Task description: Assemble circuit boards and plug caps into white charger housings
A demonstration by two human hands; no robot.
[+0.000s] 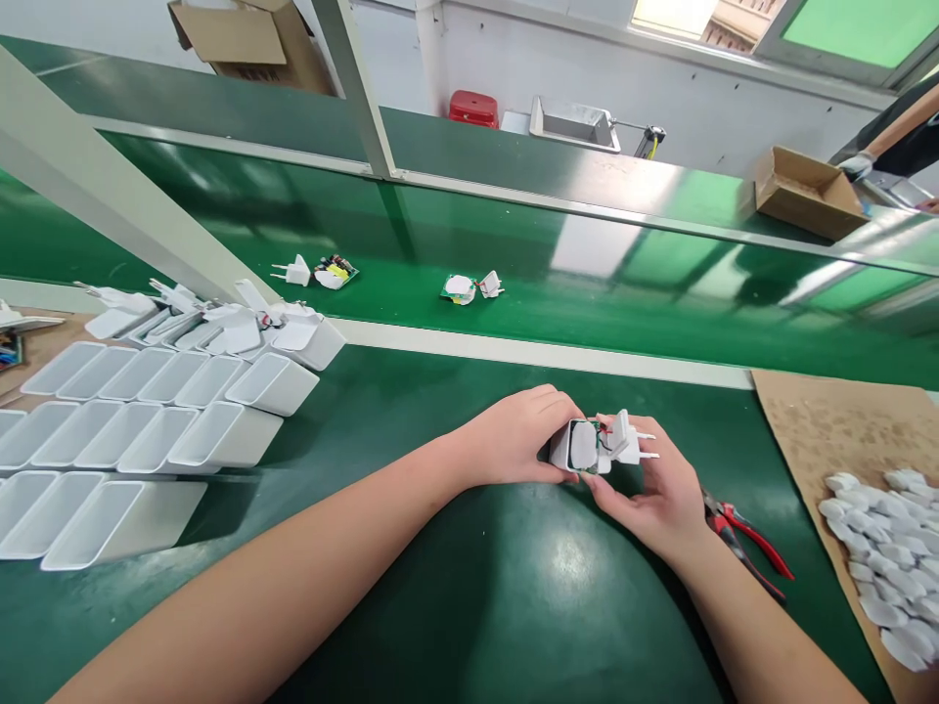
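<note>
My left hand [520, 435] is wrapped round a white charger housing [561, 448], whose open end faces right. A circuit board with a white pad [585, 446] shows at that opening. Red and black wires run from the board to a white two-pin plug piece [625, 439]. My right hand [652, 494] is closed round the plug side, its thumb at the lower edge of the board and its fingers behind the plug. Both hands are close together above the dark green table.
Rows of empty white housings [242, 430] stand at left, with wired plug parts behind. Red-handled pliers [748, 548] lie beside my right wrist. White pads [895, 557] cover cardboard at right. Two board-and-plug sets [460, 287] lie on the green belt [623, 313]. A person's arm [906, 125] shows top right.
</note>
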